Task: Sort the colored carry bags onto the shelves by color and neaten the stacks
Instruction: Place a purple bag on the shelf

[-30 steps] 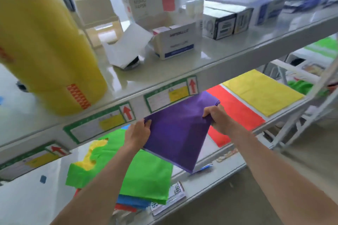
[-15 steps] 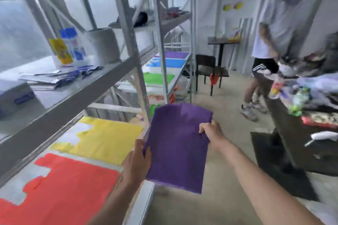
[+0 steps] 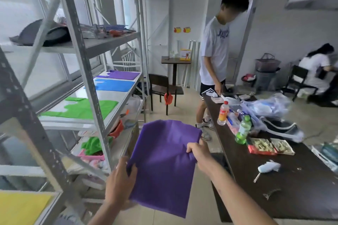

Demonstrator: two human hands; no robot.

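I carry a flat purple bag [image 3: 164, 162] in front of me over the floor. My left hand [image 3: 119, 183] grips its left edge and my right hand [image 3: 198, 153] pinches its right edge. On the middle shelf [image 3: 117, 105] of the rack to my left lie a green stack [image 3: 82, 108], a blue stack [image 3: 113, 85] and, farthest off, a purple stack [image 3: 119, 75]. A yellow stack [image 3: 20, 206] lies on the nearer shelf at the bottom left.
Grey rack uprights [image 3: 86, 82] stand close on my left. A dark table [image 3: 274, 175] with bottles, trays and plastic bags runs along my right. A person [image 3: 214, 56] stands at its far end beside a dark chair [image 3: 161, 87]. Another person sits at far right.
I have turned right from the red and yellow stacks and walked along the rack. The purple bag stays held in both hands. The green, blue and purple stacks are now nearer.
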